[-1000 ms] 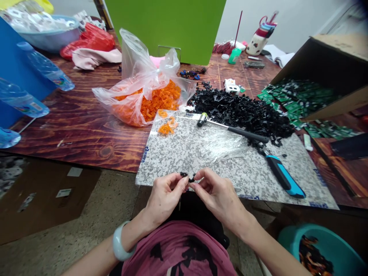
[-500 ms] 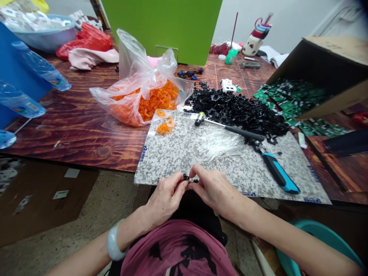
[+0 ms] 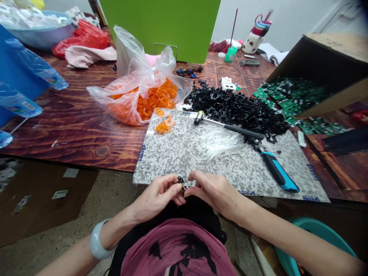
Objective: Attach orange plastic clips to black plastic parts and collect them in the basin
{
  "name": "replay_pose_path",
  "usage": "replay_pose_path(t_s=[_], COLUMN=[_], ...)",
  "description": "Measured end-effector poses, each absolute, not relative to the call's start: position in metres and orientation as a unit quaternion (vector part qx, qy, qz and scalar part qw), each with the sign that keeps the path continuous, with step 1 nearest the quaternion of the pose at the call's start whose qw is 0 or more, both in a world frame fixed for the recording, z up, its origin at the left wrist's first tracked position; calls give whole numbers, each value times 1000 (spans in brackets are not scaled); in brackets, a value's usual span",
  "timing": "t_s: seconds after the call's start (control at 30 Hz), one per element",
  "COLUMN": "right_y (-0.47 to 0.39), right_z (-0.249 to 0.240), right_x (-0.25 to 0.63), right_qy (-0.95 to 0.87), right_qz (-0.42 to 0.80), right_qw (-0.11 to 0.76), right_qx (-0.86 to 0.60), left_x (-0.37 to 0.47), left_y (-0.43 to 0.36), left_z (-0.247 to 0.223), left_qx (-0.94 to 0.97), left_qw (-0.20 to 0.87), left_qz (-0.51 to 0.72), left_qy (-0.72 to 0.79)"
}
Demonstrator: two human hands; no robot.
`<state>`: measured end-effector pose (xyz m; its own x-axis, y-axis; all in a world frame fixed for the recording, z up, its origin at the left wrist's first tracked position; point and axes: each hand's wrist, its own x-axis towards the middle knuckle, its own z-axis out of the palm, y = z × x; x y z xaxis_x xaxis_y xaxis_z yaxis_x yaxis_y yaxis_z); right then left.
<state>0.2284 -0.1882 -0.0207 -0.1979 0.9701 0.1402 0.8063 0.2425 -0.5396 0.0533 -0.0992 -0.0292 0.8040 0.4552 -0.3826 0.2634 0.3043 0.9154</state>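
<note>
Just in front of the speckled board point(image 3: 169, 161), my left hand point(image 3: 161, 193) pinches a small black part point(image 3: 181, 180) between thumb and fingers. Beside it is my right hand point(image 3: 212, 189), its thumb and index finger bent toward the lower end of that part; whether they grip it cannot be made out. Thin clear strips point(image 3: 215, 142) lie on the board, behind them a rubber-headed hammer point(image 3: 218, 123) and a heap of black parts point(image 3: 232, 107). Blue-handled pliers point(image 3: 280, 172) rest at the right. A few orange pieces point(image 3: 163, 125) are at the board's left.
A clear bag of orange parts point(image 3: 155, 97) stands behind the board. At the right, a cardboard box point(image 3: 339, 69) spills green parts point(image 3: 287, 96). A green panel point(image 3: 161, 27) rises at the back. A teal tub point(image 3: 319, 230) is low at the right.
My left hand has moved slightly left and tilted, and the black part now stands more upright. My right hand has shifted a little down and left.
</note>
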Motion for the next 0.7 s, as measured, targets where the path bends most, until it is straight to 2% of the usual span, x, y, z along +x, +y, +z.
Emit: replay_pose_path(t_s=[0.2,0.7], right_y=[-198,-195], right_z=[-36,-43], right_x=[220,217], right_qy=[-728,-720], right_qz=[45,46], right_qw=[340,353], right_qx=[-593,-595], left_x=[50,50], left_y=[-101,-103], left_z=[-31,-38], left_qx=[549,501], left_qw=[758,773], left_qz=[132,157], left_qy=[326,355])
